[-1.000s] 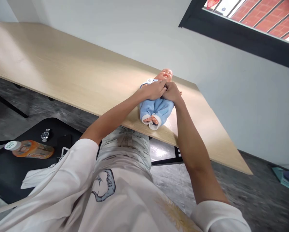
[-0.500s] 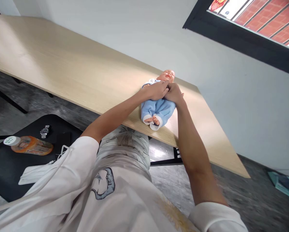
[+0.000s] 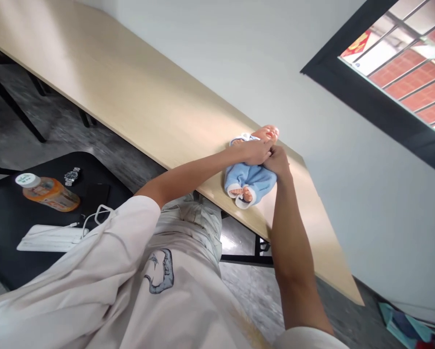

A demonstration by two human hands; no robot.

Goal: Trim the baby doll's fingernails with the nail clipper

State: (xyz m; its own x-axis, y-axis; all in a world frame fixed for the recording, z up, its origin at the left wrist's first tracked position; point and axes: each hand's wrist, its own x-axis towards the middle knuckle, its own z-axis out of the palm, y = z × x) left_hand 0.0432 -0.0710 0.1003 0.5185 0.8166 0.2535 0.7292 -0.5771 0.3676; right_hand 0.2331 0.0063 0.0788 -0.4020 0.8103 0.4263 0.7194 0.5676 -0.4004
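A baby doll in blue clothes with white trim lies on its back near the table's edge, head away from me and bare feet toward me. Over its chest, just below the chin, my left hand and my right hand meet. The fingers of both are bent and drawn together. Whatever they pinch at the front of the doll's clothes is hidden behind them. Part of one doll hand shows beside my left wrist.
The doll rests on a long wooden table along a white wall, below a barred window. To my left, a black chair bears an orange drink bottle, a metal wristwatch and a white power bank with a cable.
My view has tilted, so the doll and both hands appear lower and farther right. The hands remain together over the doll's chest, with only slight finger movement.
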